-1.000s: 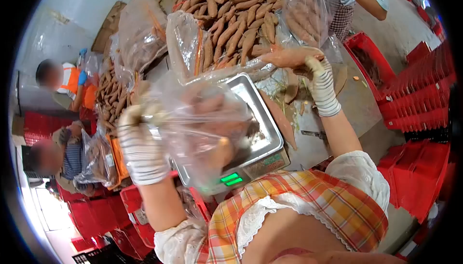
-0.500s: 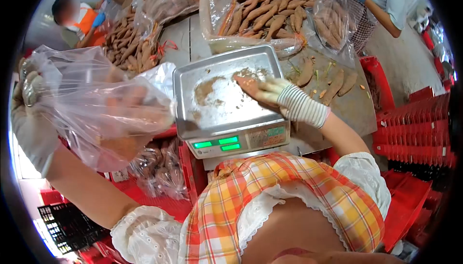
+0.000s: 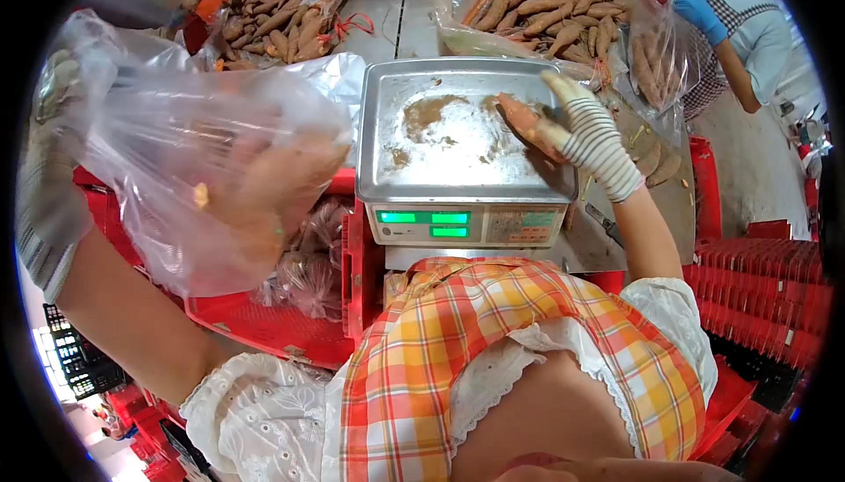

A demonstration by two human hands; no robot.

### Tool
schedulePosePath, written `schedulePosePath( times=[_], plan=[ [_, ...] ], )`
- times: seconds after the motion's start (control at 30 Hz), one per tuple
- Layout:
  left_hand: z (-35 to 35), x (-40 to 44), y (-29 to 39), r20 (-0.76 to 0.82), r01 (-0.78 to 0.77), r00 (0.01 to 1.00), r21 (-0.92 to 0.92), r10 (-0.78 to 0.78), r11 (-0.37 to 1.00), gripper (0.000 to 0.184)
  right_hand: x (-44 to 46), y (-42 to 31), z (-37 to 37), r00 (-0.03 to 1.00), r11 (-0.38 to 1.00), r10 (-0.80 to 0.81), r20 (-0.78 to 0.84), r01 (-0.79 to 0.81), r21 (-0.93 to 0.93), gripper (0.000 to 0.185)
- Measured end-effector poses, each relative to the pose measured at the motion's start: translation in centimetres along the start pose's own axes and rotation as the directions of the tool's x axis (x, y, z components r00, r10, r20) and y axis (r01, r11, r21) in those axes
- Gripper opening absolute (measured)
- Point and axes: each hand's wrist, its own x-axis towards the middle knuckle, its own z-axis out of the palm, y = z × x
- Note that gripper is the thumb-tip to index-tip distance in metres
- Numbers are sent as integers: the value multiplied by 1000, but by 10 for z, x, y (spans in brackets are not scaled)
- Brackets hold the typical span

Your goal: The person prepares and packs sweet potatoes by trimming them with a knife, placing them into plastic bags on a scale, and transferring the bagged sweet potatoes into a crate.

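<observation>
Orange-brown, tapered sweet potatoes point(image 3: 304, 161) bulge inside a large, clear plastic bag point(image 3: 167, 191), which hangs left of a silver-coloured weighing scale with a rectangular metal tray point(image 3: 458, 174), above a red plastic crate point(image 3: 354, 275). The worker's left hand point(image 3: 48, 117), in a pale knit glove, appears clamped on the gathered top of the bag, though blur hides the exact grip and whether the neck is tied. The right hand point(image 3: 574, 119), in a white glove with a striped cuff, lies over a single orange-brown sweet potato point(image 3: 521, 119) on the tray, thumb and fingers spread apart around it; whether they are closed on it cannot be told.

As far as shows, this bag looks well filled and is clear of the scale, whose green-lit display point(image 3: 396, 217) is too small to read. Other filled clear plastic bags point(image 3: 304, 284) already lie in the crate. Plenty is unbagged: a broad heap of loose brown sweet potatoes point(image 3: 563, 20) covers the far tabletop point(image 3: 374, 39), with a second loose brown heap point(image 3: 268, 20) to its left.
</observation>
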Motion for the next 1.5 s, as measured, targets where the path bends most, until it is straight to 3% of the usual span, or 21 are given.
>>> schedulePosePath(
  times=[0.17, 0.23, 0.37, 0.43, 0.47, 0.5, 0.57, 0.6, 0.67, 0.8, 0.9, 1.03, 1.1, 1.17, 1.23, 1.27, 1.33, 1.37, 1.4, 1.43, 1.5],
  plan=[
    [23, -6, 8, 49, -24, 999, 5, 24, 1000, 17, 0, -13, 15, 942, 993, 110, 317, -90, -78, 67],
    [40, -7, 10, 113, -55, 992, 54, 49, 997, 17, -14, 2, 34, 993, 995, -4, 116, 15, -99, 62],
    [76, -12, 2, 447, -202, 886, 130, 124, 971, 27, -18, 19, 19, 977, 992, 126, 171, -119, -45, 67],
    [116, -26, 13, 451, -149, 870, -145, 199, 978, 29, -23, 31, 11, 927, 860, 370, -57, -319, 399, 71],
    [126, -37, 34, 523, -34, 852, 6, 26, 999, 26, -22, 39, 8, 887, 732, 454, -86, -316, 604, 74],
    [143, -33, 23, 470, -423, 800, 4, 372, 906, 27, -19, 49, 4, 866, 578, 487, -111, -224, 785, 76],
    [169, -32, 32, 600, -25, 757, -370, 260, 929, 32, -5, 34, -29, 807, 313, 571, -152, -42, 949, 69],
    [178, -28, 39, 604, -30, 747, -387, 278, 922, 32, -2, 34, -47, 794, 315, 585, -164, -36, 949, 69],
    [188, -16, 54, 891, 815, 438, -337, -120, 471, 45, 7, 30, -76, 804, 243, 581, -126, -24, 970, 62],
    [180, -22, 63, 890, 860, 328, -143, -316, 489, 73, 30, -13, -113, 862, 137, 332, -384, 359, 923, 41],
    [171, -23, 56, 873, 905, 344, -210, -347, 369, 70, 50, -73, -103, 941, 222, 118, -318, 287, 932, 30],
    [168, -36, 58, 714, 811, 574, -427, -400, 401, 60, 79, -50, -26, 945, 855, -151, 290, -22, 517, 36],
    [167, -39, 49, 627, 767, 641, -502, -442, 400, 58, 80, -29, 5, 920, 850, -341, 193, 214, 480, 30],
    [162, -37, 26, 555, 729, 679, -585, -480, 356, 55, 84, -20, -16, 950, 815, -294, 107, 191, 547, 25],
    [150, -34, -6, 563, 718, 664, -665, -493, 207, 53, 101, 6, -29, 995, 486, -88, -39, 77, 871, 20],
    [140, -33, -23, 609, 726, 658, -670, -442, 157, 50, 109, 27, -41, 986, 236, 74, 150, -164, 958, 18],
    [122, -32, -49, 653, 722, 666, -685, -361, 94, 49, 142, 102, -8, 951, 238, 300, -80, 6, 971, 20],
    [120, -29, -54, 653, 711, 679, -698, -337, 81, 51, 144, 121, -23, 867, 249, 489, 93, -241, 938, 29],
    [140, -29, -9, 431, 694, 662, -661, -613, 285, 46, 153, 164, -7, 855, 664, 500, -137, -277, 694, 38],
    [123, -30, -40, 576, 680, 718, -700, -391, 217, 40, 162, 207, 10, 845, 775, 522, -115, -414, 478, 42],
    [143, -28, -16, 366, 630, 760, -619, -537, 470, 39, 188, 274, 44, 833, 839, 544, -101, -542, 54, 35]
  ],
)
